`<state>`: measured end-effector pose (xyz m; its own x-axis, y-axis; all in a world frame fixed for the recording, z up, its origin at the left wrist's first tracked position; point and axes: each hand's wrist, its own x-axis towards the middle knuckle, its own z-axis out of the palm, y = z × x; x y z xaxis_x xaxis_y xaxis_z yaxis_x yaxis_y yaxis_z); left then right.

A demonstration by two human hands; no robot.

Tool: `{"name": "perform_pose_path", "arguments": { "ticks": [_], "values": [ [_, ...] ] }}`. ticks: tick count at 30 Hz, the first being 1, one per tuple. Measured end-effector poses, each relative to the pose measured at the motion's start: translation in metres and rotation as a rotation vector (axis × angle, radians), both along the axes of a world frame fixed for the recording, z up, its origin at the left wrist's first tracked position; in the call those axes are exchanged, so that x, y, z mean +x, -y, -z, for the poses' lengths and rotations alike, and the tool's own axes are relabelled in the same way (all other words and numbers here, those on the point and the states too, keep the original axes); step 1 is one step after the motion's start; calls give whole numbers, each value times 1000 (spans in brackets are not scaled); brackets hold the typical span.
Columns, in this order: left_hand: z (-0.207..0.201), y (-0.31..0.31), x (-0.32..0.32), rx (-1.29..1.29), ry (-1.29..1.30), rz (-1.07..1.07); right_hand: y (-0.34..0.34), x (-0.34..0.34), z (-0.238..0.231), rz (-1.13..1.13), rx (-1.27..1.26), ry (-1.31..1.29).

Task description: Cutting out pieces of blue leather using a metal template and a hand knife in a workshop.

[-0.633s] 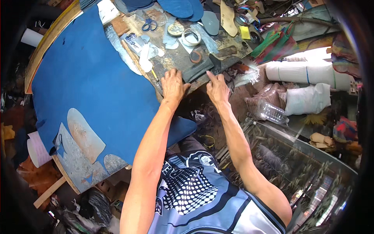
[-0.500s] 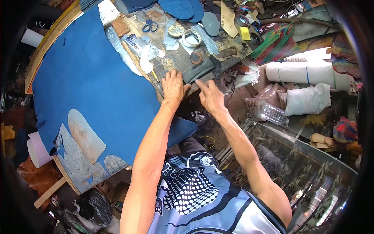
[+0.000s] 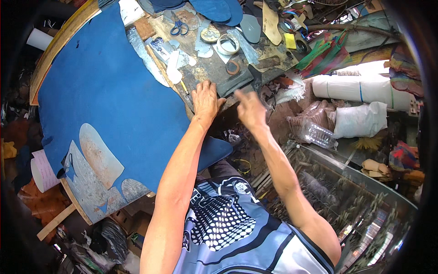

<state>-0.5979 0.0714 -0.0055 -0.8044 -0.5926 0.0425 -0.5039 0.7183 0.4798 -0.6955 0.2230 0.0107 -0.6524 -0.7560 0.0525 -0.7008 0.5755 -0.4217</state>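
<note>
Palm down, my left hand (image 3: 206, 101) lies on the near edge of the worktable with its fingers spread flat. Its thumb reaches the near left end of a dark, flat rectangular block (image 3: 235, 83). My right hand (image 3: 251, 110) is just off the block's near edge, blurred by motion. Its fingers are curled in, and whatever they hold is hidden. A yellow pencil-like stick (image 3: 184, 86) lies left of my left hand. Beyond the block sits a brown ring-shaped roll (image 3: 232, 67).
A large blue sheet (image 3: 109, 91) covers the left side, with grey pattern pieces (image 3: 98, 155) at its near end. Farther back are blue-handled scissors (image 3: 179, 28) and a white tape roll (image 3: 227, 44). White wrapped rolls (image 3: 360, 87) and a plastic bottle (image 3: 319, 135) lie at right.
My right hand has shifted slightly and blurred, its pointing finger drawn back from the block. My left hand stays at the block's left end. The whole view has shifted a little.
</note>
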Motion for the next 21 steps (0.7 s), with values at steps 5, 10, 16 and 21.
{"name": "perform_pose_path", "arguments": {
  "ticks": [5, 10, 16, 21],
  "values": [
    [3, 0, 1, -8, -29, 2, -1, 22, 6, -114, 43, -3],
    [-2, 0, -1, 21, -3, 15, 0, 7, 4, 73, 38, 96],
    [1, 0, 0, 20, -16, 12, -3, 8, 12, -5, -15, 30],
    [3, 0, 0, 6, -21, 5, 2, -2, 11, 112, -72, 39]
  ]
}}
